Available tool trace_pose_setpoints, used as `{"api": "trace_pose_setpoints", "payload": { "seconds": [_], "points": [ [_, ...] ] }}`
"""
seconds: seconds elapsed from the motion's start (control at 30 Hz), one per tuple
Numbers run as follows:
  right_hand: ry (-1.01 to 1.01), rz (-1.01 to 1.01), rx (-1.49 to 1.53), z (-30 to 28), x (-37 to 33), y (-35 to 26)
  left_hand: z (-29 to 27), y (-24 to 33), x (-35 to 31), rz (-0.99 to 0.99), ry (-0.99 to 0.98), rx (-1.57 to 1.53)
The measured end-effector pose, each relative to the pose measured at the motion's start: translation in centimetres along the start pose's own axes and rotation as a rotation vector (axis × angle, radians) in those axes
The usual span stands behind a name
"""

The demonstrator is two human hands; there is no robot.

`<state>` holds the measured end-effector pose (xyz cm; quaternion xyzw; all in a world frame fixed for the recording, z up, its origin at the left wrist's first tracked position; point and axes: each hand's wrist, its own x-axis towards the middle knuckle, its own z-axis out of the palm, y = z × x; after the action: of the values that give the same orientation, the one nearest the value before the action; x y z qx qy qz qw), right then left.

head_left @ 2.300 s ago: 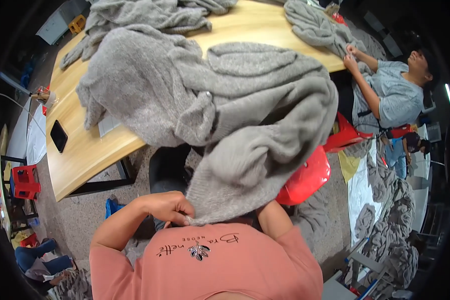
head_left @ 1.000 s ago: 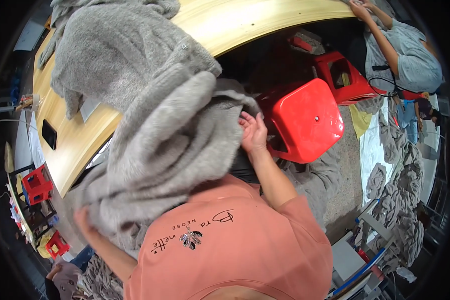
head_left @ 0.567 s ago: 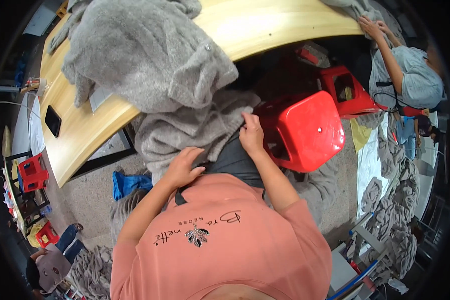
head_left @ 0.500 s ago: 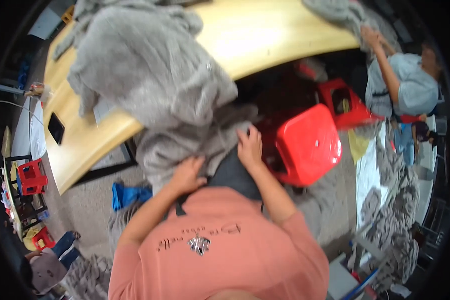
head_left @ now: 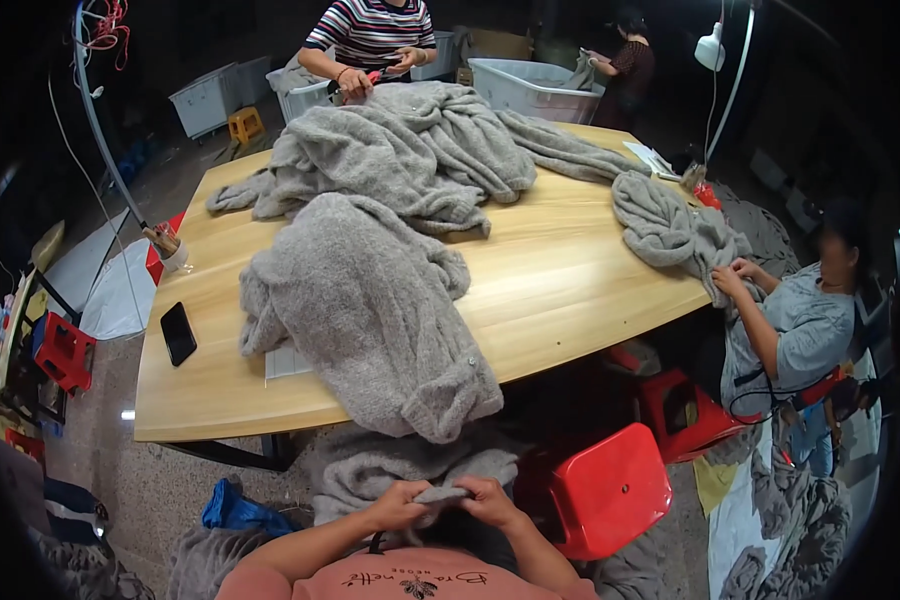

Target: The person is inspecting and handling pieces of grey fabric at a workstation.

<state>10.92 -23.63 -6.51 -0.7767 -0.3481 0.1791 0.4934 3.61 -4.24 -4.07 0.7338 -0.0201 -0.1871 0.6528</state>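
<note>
Left hand (head_left: 398, 505) and right hand (head_left: 490, 500) both closed, pinching a fold of grey knitted garment (head_left: 410, 470) in the lap, just below the wooden table (head_left: 570, 270). Most of it seems unhandled yet: another grey garment (head_left: 370, 300) drapes over the table's near edge. Phone (head_left: 178, 333) at its left; red stool (head_left: 610, 490) right. Dim workroom.

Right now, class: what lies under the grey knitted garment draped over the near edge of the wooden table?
Under the grey knitted garment a white sheet pokes out on the wooden table. Its hanging end reaches both hands, left hand and right hand. Anything else beneath is covered.
</note>
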Motion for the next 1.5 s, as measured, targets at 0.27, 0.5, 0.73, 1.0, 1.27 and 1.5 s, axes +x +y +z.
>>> {"api": "trace_pose_setpoints", "payload": {
  "seconds": [0.27,0.5,0.73,1.0,1.27,1.5],
  "points": [
    [0.649,0.322,0.035,-1.0,-5.3,13.2,-2.5,10.4,-3.1,0.064,-0.081,-0.359],
    [0.715,0.246,1.079,-3.6,-6.8,4.3,-4.2,15.9,-4.4,0.389,-0.376,-0.303],
    [-0.577,-1.082,1.206,-12.2,-2.6,-14.1,-8.0,27.0,-7.6,1.05,-0.789,-0.599],
    [0.211,0.111,-0.03,-3.1,-1.8,-5.2,-2.1,8.8,3.1,-0.047,-0.004,-0.057],
    [0.153,-0.056,-0.184,0.8,-3.4,-5.6,-0.3,1.9,-0.6,-0.306,-0.178,0.146],
    [-0.164,-0.008,-0.091,1.0,-0.3,-2.2,-1.3,3.4,0.2,-0.107,-0.105,0.779]
  ]
}}
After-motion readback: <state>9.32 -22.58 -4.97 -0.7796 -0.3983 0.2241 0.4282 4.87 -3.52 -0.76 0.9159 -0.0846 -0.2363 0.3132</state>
